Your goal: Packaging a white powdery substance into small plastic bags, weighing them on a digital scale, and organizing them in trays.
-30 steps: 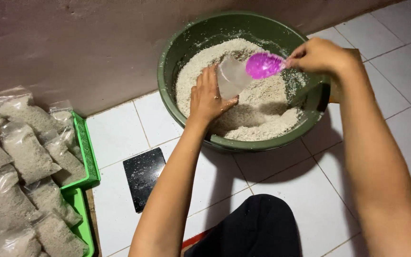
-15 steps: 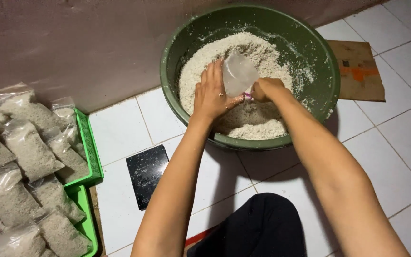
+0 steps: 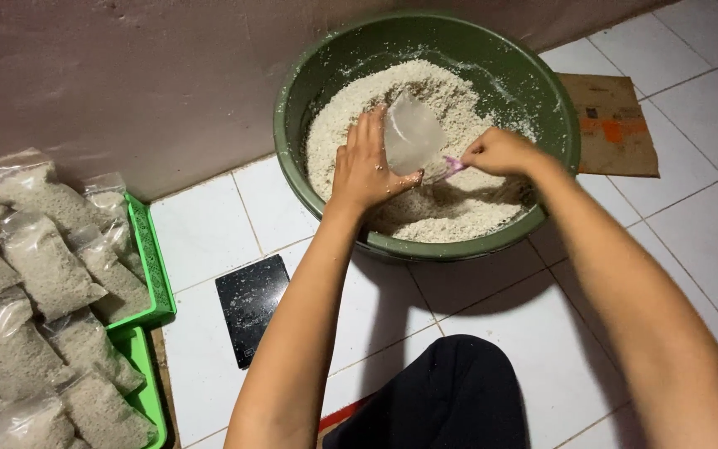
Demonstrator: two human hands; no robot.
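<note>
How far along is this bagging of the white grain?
Done: many filled clear bags lie stacked in the green trays at the left. In hand: the left hand holds an open plastic bag over the green basin, while the right hand digs a purple scoop into the grain. Left: the basin holds plenty of grain, and the black scale sits bare.

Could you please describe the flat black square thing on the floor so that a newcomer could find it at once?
Start at the big green basin of white grain by the wall. On the white tiles just in front of it, towards the green trays of filled bags, lies a flat black square device. It is the only dark, glossy slab there.
</note>
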